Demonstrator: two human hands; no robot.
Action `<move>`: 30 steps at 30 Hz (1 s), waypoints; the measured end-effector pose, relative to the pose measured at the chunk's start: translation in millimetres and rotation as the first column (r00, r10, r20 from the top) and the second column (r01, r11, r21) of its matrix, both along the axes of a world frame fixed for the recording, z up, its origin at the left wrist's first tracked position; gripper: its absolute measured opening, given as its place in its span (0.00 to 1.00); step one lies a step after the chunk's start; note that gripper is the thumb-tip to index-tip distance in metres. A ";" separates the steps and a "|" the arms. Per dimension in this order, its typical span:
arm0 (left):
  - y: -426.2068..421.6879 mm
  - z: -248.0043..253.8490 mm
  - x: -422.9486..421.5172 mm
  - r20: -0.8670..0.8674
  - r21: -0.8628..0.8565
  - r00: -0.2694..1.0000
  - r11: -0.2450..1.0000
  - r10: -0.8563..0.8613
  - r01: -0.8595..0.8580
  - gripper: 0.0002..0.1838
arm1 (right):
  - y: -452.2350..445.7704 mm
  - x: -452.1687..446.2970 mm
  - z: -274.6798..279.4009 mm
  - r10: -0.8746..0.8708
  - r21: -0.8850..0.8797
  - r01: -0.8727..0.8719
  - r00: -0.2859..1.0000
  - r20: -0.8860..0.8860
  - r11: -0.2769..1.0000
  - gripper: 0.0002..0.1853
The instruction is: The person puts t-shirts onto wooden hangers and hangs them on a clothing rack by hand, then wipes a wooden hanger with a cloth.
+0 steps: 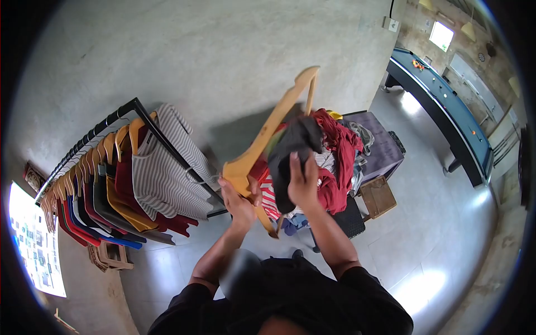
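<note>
Head view, clock positions taken from the centre of the field: near the centre, my left hand [239,205] is clamped on the broad middle of a wooden hanger [262,139], a pale, smooth, bow-shaped piece whose long arm sweeps up to one o'clock and whose short end points down to six, with a slim round bar alongside. My right hand [303,181], just to its four o'clock, is closed on a dark cloth [282,167], soft and matt, bunched in loose folds against the hanger; its fingers lie close together over the fabric. Behind this cloth, toward three o'clock, spreads a crumpled heap of clothes [340,134], chiefly deep red, with striped and yellow portions. The heap rests partly on a flat-topped, purplish-grey table [379,125]; below it, at four o'clock, stands a small, angular wooden box [378,196]. At nine o'clock a black tubular rack [177,155] carries a row of curved wooden hangers with garments in red, blue, mustard and grey, the nearest a limp striped shirt [167,178] of pale and grey bands. Between two and three o'clock lies a long billiard table [446,100] with a flat blue surface and dark sides. The wall [167,50], at eleven, is mottled grey; the floor [402,240], toward five, is glossy.
</note>
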State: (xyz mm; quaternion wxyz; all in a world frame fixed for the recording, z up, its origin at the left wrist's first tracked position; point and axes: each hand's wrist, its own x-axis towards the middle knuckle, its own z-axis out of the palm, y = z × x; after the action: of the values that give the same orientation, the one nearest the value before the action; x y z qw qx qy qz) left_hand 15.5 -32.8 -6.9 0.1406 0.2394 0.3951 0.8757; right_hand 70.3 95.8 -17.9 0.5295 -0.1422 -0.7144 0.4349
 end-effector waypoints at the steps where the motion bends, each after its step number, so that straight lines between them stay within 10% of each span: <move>1: 4.8 0.2 -1.1 0.001 -0.011 1.000 0.999 0.030 -0.030 0.37 | -12.5 6.0 -26.2 -0.050 -0.049 0.051 0.998 0.024 0.998 0.15; 6: 22.2 15.8 0.8 0.020 -0.012 0.998 0.998 0.058 -0.058 0.39 | -45.0 50.0 -56.5 0.396 -0.257 -0.375 0.918 0.030 0.890 0.14; 14: 57.0 -54.8 47.5 -0.026 -0.137 0.983 0.975 -0.180 0.174 0.35 | 111.2 61.5 -43.2 0.138 -0.596 -0.526 0.808 -0.572 0.608 0.14; 16: 56.5 -68.4 68.2 0.090 -0.131 0.976 0.969 -0.199 0.209 0.34 | 131.1 84.2 23.9 -0.051 -0.607 -0.075 0.981 -0.188 0.791 0.15; 19: 57.2 -89.4 80.4 0.121 -0.116 0.975 0.972 -0.189 0.203 0.34 | 175.7 76.8 -28.3 -0.078 -0.475 0.014 0.990 -0.117 0.880 0.18; 24: 48.9 -81.1 76.6 0.113 -0.208 0.993 0.977 -0.023 0.046 0.37 | 101.1 66.3 -1.3 -0.033 -0.765 -0.187 0.965 -0.262 0.617 0.14; 30: 44.3 -1.2 54.3 0.250 -0.067 0.938 0.971 0.239 -0.229 0.36 | -7.7 76.2 -58.9 0.365 -0.522 -0.371 0.923 -0.120 0.768 0.10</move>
State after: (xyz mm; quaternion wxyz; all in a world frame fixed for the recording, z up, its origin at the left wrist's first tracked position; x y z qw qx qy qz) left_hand 69.8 11.4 -8.1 0.0896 0.0731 0.4154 0.9022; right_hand 146.5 88.1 -76.8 0.3772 -0.1391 -0.5751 0.7125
